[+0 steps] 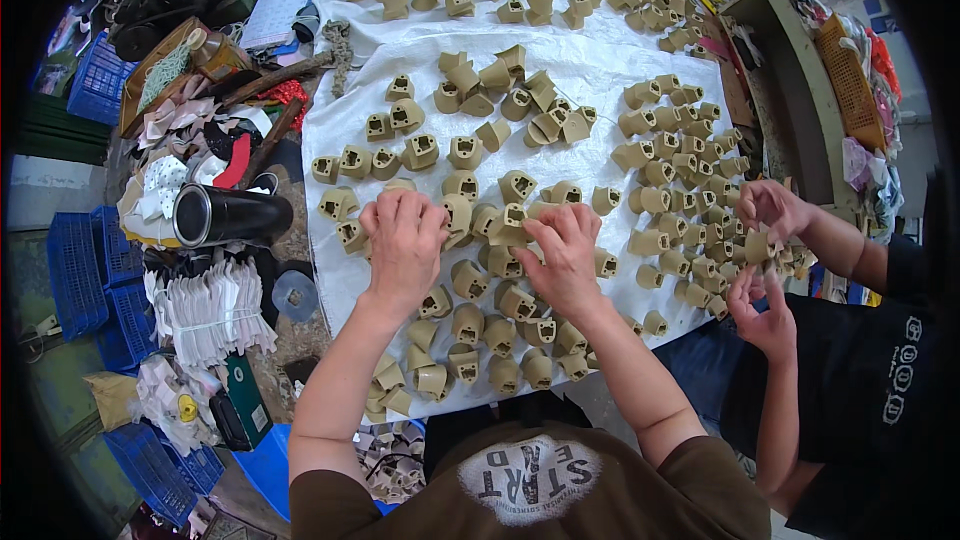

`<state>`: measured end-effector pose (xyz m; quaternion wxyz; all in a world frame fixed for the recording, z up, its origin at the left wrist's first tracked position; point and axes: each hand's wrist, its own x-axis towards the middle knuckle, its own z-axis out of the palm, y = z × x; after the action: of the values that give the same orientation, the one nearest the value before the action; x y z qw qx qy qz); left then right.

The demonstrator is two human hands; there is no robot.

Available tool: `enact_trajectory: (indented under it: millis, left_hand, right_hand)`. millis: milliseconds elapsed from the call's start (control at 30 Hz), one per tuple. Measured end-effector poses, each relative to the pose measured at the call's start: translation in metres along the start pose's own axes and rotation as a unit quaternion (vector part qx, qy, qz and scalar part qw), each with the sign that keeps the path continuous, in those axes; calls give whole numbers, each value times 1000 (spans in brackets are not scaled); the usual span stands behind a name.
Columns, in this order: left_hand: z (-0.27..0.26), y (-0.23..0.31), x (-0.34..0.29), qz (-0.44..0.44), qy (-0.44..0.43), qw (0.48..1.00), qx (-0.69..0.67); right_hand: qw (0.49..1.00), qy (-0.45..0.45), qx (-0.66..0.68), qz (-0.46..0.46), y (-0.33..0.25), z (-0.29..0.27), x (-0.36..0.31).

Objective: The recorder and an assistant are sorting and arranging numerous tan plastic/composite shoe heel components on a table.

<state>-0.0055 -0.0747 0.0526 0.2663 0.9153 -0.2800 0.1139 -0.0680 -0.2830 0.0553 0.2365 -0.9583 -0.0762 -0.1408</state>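
Many tan shoe heels, tapered blocks with hollowed ends, are spread over a white sheet (345, 60) on the table. My left hand (405, 245) is curled palm down among them, its fingertips mostly hidden; a heel (457, 212) lies against its right side. Opposite it, my right hand (565, 258) has bent fingers, with thumb and index finger at a heel (508, 225) in the middle cluster. More heels (468, 323) stand or lie between my forearms, several with their hollow ends up.
At the right, a co-worker's hands (765, 315) hold a heel (760, 246) over dense rows. On the left sit a black cylinder (235, 215), a tied bundle of pale pieces (210, 308) and blue crates (75, 270). A long metal trough (790, 70) stands far right.
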Motion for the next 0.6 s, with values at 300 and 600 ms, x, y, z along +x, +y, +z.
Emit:
enact_trajectory:
  millis: [300, 600]
  left_hand:
    - [5, -3, -16, 58, -40, 997, 19]
    - [-7, -19, 32, 8, -6, 998, -67]
  right_hand:
    - [993, -34, -76, -79, -2, 14, -2]
    - [990, 52, 42, 125, 61, 0, 51]
